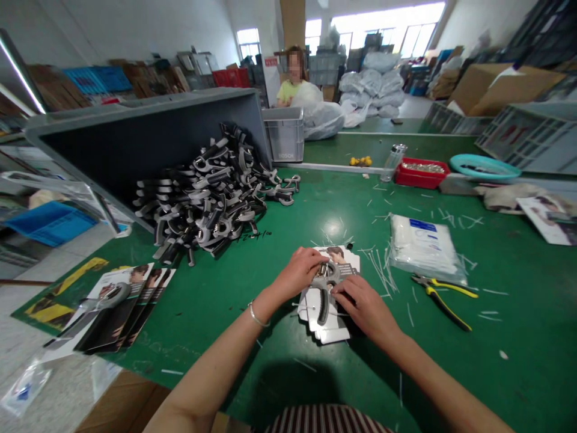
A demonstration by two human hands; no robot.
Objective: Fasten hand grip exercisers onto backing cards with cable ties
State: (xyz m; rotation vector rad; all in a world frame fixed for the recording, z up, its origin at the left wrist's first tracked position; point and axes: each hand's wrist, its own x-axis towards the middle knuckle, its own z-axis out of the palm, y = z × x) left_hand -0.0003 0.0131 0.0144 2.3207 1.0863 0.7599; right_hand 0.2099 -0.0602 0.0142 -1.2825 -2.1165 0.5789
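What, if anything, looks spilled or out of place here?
Loose white strips lie scattered over the green table, pointing every way, around the bag and pliers. Grips spill in a jumbled heap from the tipped grey crate. No damage is visible.

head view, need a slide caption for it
Left hand and right hand at a grey hand grip over printed cards, pliers lying to the right.

The person's left forearm (216, 370) is bare, with a slim, silvery bracelet (256, 317), smooth and rounded, circling it. The right forearm (430, 367) is bare too. Between them, at the bottom of the view, a dark reddish-brown garment (329, 420) carries narrow pale stripes.
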